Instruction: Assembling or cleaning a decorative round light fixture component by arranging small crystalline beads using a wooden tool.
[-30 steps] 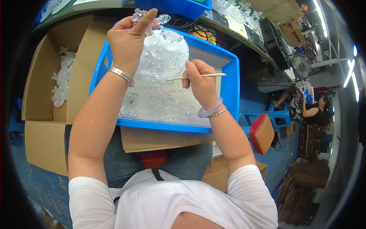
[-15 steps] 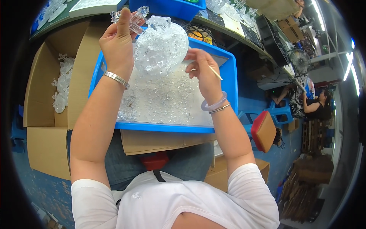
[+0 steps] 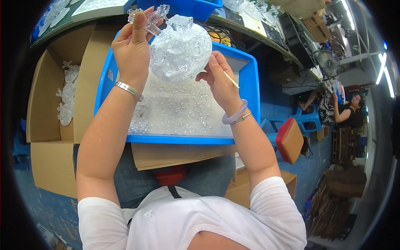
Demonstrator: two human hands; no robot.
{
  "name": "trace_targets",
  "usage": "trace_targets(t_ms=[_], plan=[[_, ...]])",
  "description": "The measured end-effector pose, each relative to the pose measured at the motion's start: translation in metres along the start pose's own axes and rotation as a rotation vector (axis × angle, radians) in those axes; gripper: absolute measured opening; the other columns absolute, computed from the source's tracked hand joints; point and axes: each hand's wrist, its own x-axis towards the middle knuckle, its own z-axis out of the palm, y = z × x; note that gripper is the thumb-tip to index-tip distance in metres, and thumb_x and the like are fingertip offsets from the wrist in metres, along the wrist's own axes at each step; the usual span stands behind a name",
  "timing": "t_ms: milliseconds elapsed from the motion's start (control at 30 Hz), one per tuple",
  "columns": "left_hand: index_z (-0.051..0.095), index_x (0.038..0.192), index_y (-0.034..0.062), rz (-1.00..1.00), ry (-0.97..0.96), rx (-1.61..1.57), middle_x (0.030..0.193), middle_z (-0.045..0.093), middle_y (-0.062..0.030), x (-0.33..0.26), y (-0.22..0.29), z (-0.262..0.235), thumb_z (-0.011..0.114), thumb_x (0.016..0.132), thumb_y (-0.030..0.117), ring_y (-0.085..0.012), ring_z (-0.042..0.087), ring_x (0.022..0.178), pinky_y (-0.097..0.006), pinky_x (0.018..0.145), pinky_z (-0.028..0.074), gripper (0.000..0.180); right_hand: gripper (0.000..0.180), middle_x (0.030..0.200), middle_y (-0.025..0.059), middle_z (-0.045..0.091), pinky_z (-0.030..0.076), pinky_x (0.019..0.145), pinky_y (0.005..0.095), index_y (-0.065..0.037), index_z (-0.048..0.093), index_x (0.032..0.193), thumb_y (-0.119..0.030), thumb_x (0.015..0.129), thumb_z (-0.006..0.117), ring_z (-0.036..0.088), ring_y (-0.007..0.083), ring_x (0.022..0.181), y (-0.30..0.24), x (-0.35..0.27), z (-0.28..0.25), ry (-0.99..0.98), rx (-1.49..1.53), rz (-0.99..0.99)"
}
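My left hand (image 3: 135, 41) is closed round the branched end of a clear plastic ornament (image 3: 179, 54), raised above the far part of a blue tray (image 3: 183, 139). The ornament has a round, disc-like part with a rough, glittering face, and small flower-shaped tips stick out past my left fingers. My right hand (image 3: 221, 79) pinches the disc's right rim between thumb and fingers. A thin pale stick (image 3: 231, 79) with a pointed end juts from that same hand. Below, many tiny clear crystals (image 3: 179, 108) lie scattered over the tray's whitish bottom.
At left stands an open cardboard box (image 3: 46, 96) holding similar clear pieces (image 3: 66, 96). Beyond the tray runs a workbench (image 3: 246, 27) with a blue bin (image 3: 187, 8) and a white tray (image 3: 100, 9). A red-edged stool (image 3: 290, 141) is at right; another person (image 3: 350, 110) sits farther off.
The ornament has shifted slightly right, and its disc faces me more fully. My right hand, beside the rim with fingers curled before, has closed on the disc's edge.
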Motion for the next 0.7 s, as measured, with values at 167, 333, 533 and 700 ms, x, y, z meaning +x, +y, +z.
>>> trace_targets(t_ms=[167, 333, 533, 700], plan=[[0.056, 0.101, 0.0032, -0.176, -0.262, -0.121, 0.107, 0.054, -0.0108, 0.002, -0.001, -0.002, 0.055, 0.080, 0.026, -0.0183, 0.055, 0.091, -0.028, 0.084, 0.041, 0.031, 0.021, 0.096, 0.0048, 0.054, 0.042, 0.071, 0.0283, -0.006, 0.045, 0.102, -0.020, 0.089, 0.036, 0.053, 0.0125, 0.085, -0.008, 0.003, -0.013, 0.056, 0.111, -0.034], [0.045, 0.117, 0.0060, -0.318, -0.433, -0.049, 0.119, 0.045, -0.0102, -0.001, 0.012, 0.001, 0.051, 0.079, 0.029, -0.0182, 0.043, 0.107, -0.030, 0.091, 0.032, 0.044, 0.021, 0.097, 0.0065, 0.055, 0.043, 0.080, 0.0291, -0.005, 0.046, 0.101, -0.017, 0.087, 0.036, 0.053, 0.0151, 0.093, -0.018, 0.001, -0.021, 0.089, 0.272, -0.027], [0.051, 0.109, 0.0077, -0.344, -0.657, -0.149, 0.110, 0.051, -0.0094, 0.007, 0.016, -0.010, 0.049, 0.081, 0.026, -0.0146, 0.047, 0.100, -0.026, 0.087, 0.036, 0.033, 0.019, 0.094, 0.0060, 0.057, 0.044, 0.078, 0.0280, -0.005, 0.047, 0.099, -0.016, 0.087, 0.036, 0.054, 0.0133, 0.090, -0.022, -0.003, -0.022, 0.027, 0.203, -0.106], [0.053, 0.104, 0.0067, -0.266, -0.633, -0.073, 0.105, 0.054, -0.0080, 0.003, 0.019, -0.007, 0.047, 0.083, 0.023, -0.0134, 0.051, 0.093, -0.024, 0.081, 0.040, 0.027, 0.018, 0.093, 0.0055, 0.056, 0.043, 0.077, 0.0270, -0.006, 0.047, 0.097, -0.016, 0.087, 0.036, 0.054, 0.0123, 0.088, -0.025, -0.005, -0.023, 0.018, 0.207, -0.135]])
